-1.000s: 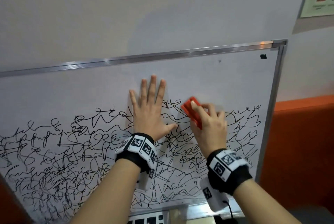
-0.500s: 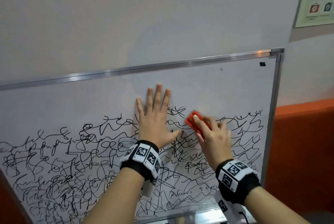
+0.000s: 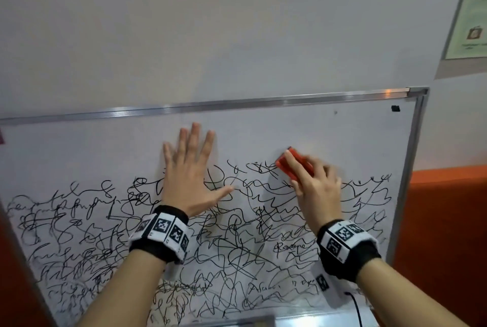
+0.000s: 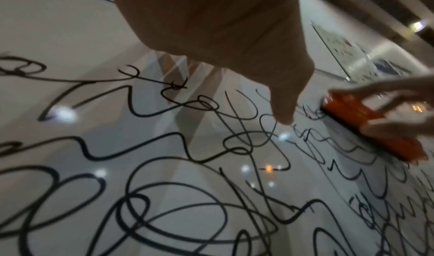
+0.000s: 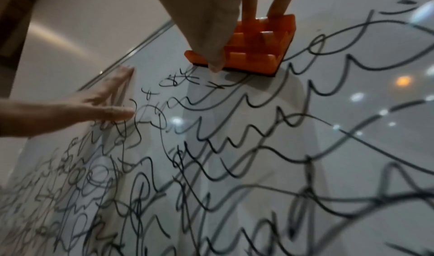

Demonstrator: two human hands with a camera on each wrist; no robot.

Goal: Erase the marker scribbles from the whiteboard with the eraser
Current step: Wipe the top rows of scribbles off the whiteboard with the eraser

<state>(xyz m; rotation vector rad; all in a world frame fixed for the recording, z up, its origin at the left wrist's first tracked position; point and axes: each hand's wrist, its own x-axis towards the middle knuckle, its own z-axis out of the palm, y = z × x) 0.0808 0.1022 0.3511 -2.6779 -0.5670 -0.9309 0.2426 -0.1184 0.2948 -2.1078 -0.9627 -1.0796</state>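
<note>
Head view, eraser: the orange eraser (image 3: 294,162) sits farther right along the top edge of the scribbles (image 3: 184,242) than half a second ago, and it is blurred, which suggests a stroke under way.
Head view, right hand: the right hand (image 3: 317,189) grips the eraser from below, fingers curled over its back.
Head view, left hand: the left hand (image 3: 189,176) lies flat on the whiteboard (image 3: 342,128) with fingers straight and spread, holding nothing, in the same spot as before.
Head view, ink: a small pale gap shows just below and to the right of the eraser; most of the lower board is still covered in black lines.
Left wrist view, thumb: the left thumb (image 4: 285,100) points down onto the board, with the palm above it.
Left wrist view, eraser: to the right, the eraser (image 4: 373,128) lies flat on the board under blurred fingers (image 4: 387,93).
Right wrist view, grip: thumb on the near edge and fingers (image 5: 277,1) on the far edge pinch the eraser (image 5: 256,46); its dark pad touches the board.
Right wrist view, other hand: the left hand (image 5: 103,102) rests flat to the left.
Meaning: judged from the little cleared so far, the job is barely begun, and many more passes downward are needed.
</note>
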